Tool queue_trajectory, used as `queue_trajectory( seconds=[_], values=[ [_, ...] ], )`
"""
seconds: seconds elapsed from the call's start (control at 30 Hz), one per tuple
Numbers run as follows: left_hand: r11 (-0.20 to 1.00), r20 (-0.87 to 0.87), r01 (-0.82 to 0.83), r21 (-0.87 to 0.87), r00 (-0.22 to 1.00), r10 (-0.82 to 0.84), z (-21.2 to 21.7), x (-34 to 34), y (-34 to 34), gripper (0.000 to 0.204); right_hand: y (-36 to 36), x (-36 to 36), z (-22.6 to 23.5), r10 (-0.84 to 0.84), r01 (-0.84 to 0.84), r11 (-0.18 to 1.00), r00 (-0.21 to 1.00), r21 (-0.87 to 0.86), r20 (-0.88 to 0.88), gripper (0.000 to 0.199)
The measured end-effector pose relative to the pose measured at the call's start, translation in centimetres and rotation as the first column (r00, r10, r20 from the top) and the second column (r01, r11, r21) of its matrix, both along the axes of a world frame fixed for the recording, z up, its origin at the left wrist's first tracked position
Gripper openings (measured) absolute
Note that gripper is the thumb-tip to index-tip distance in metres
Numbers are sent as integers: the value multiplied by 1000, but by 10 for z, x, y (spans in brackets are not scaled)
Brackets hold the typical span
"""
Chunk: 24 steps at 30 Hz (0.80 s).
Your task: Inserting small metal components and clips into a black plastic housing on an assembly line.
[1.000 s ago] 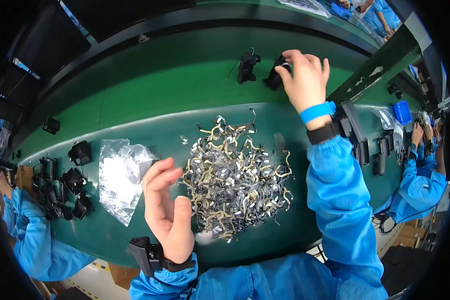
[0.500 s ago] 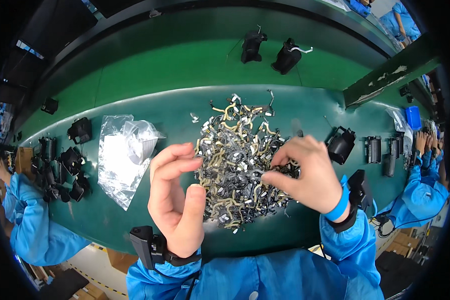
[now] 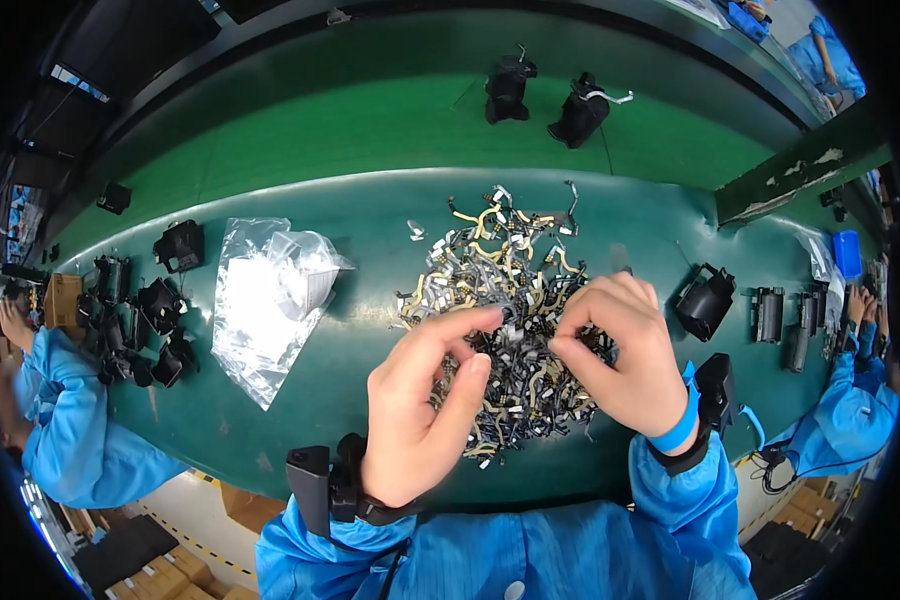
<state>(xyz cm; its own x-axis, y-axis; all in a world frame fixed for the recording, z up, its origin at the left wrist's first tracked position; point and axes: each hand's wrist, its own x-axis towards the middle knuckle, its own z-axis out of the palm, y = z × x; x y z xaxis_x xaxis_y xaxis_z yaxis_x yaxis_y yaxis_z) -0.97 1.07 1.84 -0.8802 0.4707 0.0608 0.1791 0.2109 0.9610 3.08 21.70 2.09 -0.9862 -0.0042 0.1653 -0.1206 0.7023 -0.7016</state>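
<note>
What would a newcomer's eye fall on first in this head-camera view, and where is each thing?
Probably the tangled heap of small cables, cream, black and white, mid-picture on the dark green table, with the left hand and right hand at it. Next, perhaps, the shiny clear plastic bag left of the heap, and the bright blue wristband on the right wrist.

Green bench (image 3: 365, 208): tangled heap of short cables (image 3: 530, 378) in the middle, clear plastic bag (image 3: 275, 300) left of it, black housings (image 3: 160, 307) clustered farther left, more black parts (image 3: 705, 305) to the right. On green strip (image 3: 350, 125) behind: two black units (image 3: 577, 118).
</note>
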Motion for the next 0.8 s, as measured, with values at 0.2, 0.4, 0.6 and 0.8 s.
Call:
queue_trajectory(
  seconds=[0.2,0.4,0.6,0.8],
  values=[
    [996,-12,-11,-91,1000,10,-5,-2,7,39,7,1,-2,-1,0,988,1000,-157,-11,16],
    [984,82,54,-168,996,-41,-3,2,12,53,6,6,-13,-81,110,896,993,-430,85,15],
    [975,51,74,-211,997,-64,-11,3,10,46,5,12,-9,44,184,627,962,-757,270,9],
    [998,178,61,-5,982,-60,-9,6,12,43,-2,11,-10,131,231,471,936,-851,327,7]
  ],
)
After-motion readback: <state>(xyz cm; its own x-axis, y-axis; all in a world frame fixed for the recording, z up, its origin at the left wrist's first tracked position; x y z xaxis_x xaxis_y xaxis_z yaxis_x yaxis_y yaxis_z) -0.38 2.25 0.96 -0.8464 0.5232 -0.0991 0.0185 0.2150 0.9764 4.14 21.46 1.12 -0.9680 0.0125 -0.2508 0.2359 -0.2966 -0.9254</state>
